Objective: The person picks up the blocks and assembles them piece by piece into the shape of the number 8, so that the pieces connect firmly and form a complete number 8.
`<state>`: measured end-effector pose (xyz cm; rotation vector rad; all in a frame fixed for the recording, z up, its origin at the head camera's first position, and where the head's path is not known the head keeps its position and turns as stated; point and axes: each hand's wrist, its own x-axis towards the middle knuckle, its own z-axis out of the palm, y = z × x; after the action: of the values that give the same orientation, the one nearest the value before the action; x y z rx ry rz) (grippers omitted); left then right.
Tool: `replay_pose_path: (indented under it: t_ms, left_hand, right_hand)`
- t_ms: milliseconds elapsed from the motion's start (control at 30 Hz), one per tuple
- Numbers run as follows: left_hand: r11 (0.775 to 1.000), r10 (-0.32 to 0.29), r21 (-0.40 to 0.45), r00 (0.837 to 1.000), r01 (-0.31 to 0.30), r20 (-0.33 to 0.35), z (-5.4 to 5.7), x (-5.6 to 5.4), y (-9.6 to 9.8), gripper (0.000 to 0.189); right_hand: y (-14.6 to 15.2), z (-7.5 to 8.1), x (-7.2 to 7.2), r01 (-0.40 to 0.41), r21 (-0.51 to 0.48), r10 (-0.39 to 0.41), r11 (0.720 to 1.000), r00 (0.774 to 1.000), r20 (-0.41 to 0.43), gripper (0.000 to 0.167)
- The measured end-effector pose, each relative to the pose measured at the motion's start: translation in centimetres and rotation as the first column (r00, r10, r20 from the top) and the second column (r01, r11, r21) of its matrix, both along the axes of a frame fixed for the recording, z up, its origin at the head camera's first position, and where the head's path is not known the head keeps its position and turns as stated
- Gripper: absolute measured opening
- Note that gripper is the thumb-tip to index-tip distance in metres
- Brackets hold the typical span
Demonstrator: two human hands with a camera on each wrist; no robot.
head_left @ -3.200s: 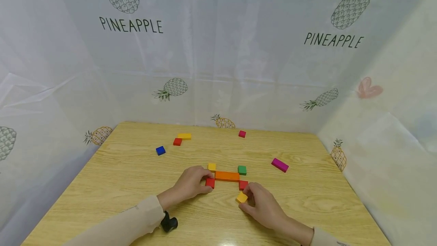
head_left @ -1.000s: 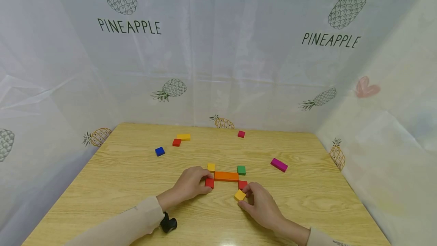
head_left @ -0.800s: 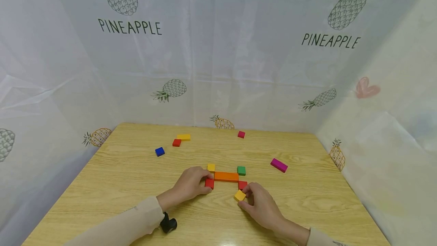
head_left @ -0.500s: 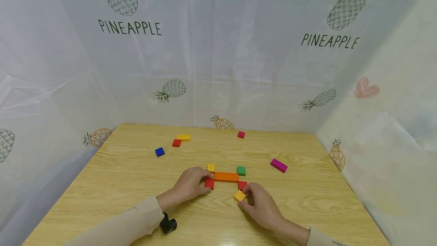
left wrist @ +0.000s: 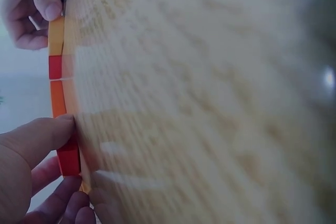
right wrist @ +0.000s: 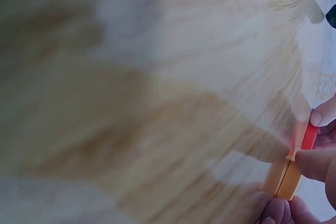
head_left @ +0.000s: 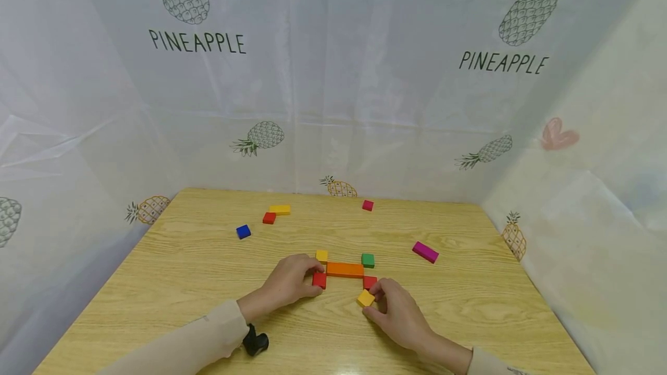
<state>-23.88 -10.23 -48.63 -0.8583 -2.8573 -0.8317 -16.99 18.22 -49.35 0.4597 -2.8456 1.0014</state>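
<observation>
Right hand [head_left: 398, 312] pinches a yellow square wooden-looking block [head_left: 365, 298]; left hand [head_left: 288, 278] pinches a red square wooden-looking block [head_left: 319, 282], away from the table's [head_left: 198, 271] far edge. Likely light, rigid: grip opposite sides.

Left hand [head_left: 288, 279]: thumb and fingers in a pinch, low over table [head_left: 479, 300], well in from left edge. Right hand [head_left: 403, 312]: same pinch, nearer right edge. Sleeved forearms [head_left: 190, 337] slant inward toward each other.

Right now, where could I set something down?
Bare room lies between the blue block and the left edge of the table, and between the long purple block and the right edge. It's crowded around the orange block, by the left hand and right hand.
</observation>
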Motion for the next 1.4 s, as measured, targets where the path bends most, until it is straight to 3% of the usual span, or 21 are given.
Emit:
replay_pose_path:
  t_ms: [333, 567, 867, 1400]
  left_hand:
    - [0.998, 0.026, 0.053, 0.999, -0.027, 0.030, -0.3, -0.8, -1.9, 0.036]
    - [0.998, 0.020, 0.051, 0.998, -0.022, 0.052, 0.1, -0.6, -2.8, 0.043]
    - [0.999, -0.038, 0.028, 0.999, 0.037, 0.018, 0.4, -0.1, -2.0, 0.034]
    - [1.000, -0.003, 0.002, 1.000, 0.003, -0.028, -0.3, -0.2, -1.3, 0.025]
  right_hand:
    - [0.0, -0.1, -0.1, -0.008, 0.000, 0.008, 1.000, 1.000, 0.008, 0.034]
    - [0.0, 0.0, -0.1, -0.008, 0.002, 0.007, 1.000, 1.000, 0.017, 0.033]
    - [0.1, 0.0, 0.0, -0.006, 0.005, 0.006, 1.000, 1.000, 0.019, 0.033]
    - [0.0, 0.2, 0.0, -0.010, 0.008, 0.010, 1.000, 1.000, 0.026, 0.033]
